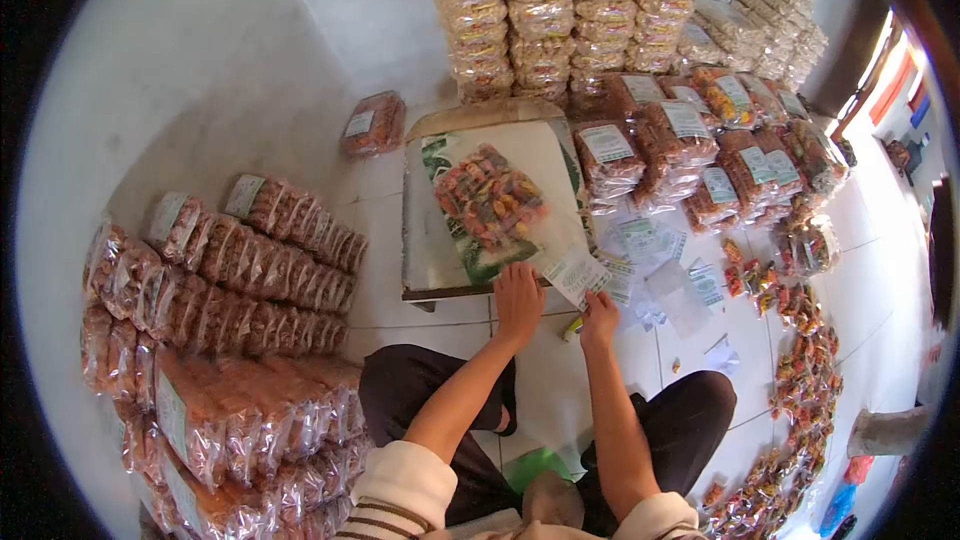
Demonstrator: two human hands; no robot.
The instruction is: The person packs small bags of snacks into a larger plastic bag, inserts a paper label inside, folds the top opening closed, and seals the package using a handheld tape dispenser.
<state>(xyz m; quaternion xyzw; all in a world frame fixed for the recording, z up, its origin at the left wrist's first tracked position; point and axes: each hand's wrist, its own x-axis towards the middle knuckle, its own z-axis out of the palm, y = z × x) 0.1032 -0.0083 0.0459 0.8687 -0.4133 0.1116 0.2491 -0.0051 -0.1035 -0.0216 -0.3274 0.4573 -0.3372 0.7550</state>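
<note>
1. Right hand [600,318] pinches a printed label [577,278] by its corner; so slight a hold could let it drop among the loose papers [640,236].
2. Left hand [519,300] lies at the near edge of the table [440,293]; whether it grips plastic, I can't tell.
3. The bag of colourful pieces [490,198] lies on the table; a tug could slide it, spilling some if unsealed.

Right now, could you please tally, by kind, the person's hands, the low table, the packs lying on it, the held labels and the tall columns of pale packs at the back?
Hands: 2 (left hand, right hand)
Low table: 1
Colourful pack on it: 1
Held label: 1
Tall columns of pale packs: 4
Total: 9
</note>
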